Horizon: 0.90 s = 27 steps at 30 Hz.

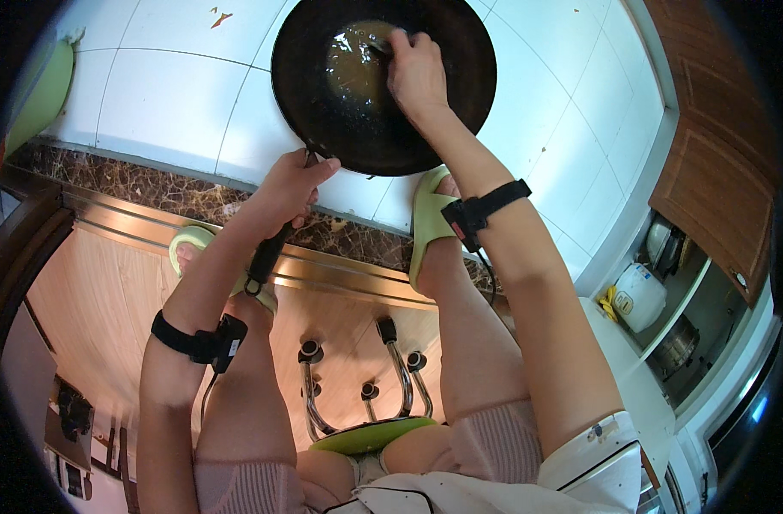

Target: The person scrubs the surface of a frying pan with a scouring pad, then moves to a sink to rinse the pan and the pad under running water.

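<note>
A large black wok [327, 132] is in front of me at the top of the view, over the white tiled floor. Murky brownish liquid [353, 74] pools in its bottom, with light glinting off the surface. My left hand [287, 193] is wrapped around the wok's long black handle [268, 257], whose end ring points back towards me. Inside the wok, my right hand [420, 77] reaches to the liquid's right edge with curled fingers. They pinch a small dark object [381, 47], mostly hidden, so its kind is unclear.
My feet wear green slippers [423, 221] beside a dark marble threshold [359, 238] and a metal door track [340, 286]. Beneath me is a green-seated stool [372, 435]. At right, an open cabinet holds a white rice cooker [640, 297] and a metal pot [676, 345]. Scraps [221, 20] lie on the tiles.
</note>
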### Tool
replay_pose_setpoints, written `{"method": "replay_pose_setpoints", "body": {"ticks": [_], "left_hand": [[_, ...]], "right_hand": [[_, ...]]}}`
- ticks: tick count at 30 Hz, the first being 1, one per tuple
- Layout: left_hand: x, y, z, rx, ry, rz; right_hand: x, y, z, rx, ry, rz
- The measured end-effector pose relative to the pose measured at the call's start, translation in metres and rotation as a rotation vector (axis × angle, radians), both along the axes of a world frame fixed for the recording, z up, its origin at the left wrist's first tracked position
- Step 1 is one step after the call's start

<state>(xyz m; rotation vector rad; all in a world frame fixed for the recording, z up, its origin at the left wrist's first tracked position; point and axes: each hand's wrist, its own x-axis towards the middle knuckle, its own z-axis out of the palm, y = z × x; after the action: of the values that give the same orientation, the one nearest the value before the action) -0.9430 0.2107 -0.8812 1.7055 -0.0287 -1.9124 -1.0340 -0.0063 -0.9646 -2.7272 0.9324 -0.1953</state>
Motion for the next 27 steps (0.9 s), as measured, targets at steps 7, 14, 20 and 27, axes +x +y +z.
{"method": "replay_pose_setpoints", "body": {"ticks": [7,14,20,27], "left_hand": [[-0.003,-0.001,-0.002,0.031,-0.014,0.005],[0.0,-0.001,-0.002,0.002,0.005,0.019],[-0.004,-0.002,-0.004,0.005,0.006,0.026],[-0.003,0.001,0.001,0.015,-0.02,0.025]], "right_hand": [[0.066,-0.024,0.019,-0.455,-0.141,0.573],[0.026,-0.058,0.009,-0.431,-0.002,0.071],[0.047,-0.048,-0.01,0.217,-0.128,-0.281],[0.081,-0.044,0.021,0.301,-0.367,-0.52]]}}
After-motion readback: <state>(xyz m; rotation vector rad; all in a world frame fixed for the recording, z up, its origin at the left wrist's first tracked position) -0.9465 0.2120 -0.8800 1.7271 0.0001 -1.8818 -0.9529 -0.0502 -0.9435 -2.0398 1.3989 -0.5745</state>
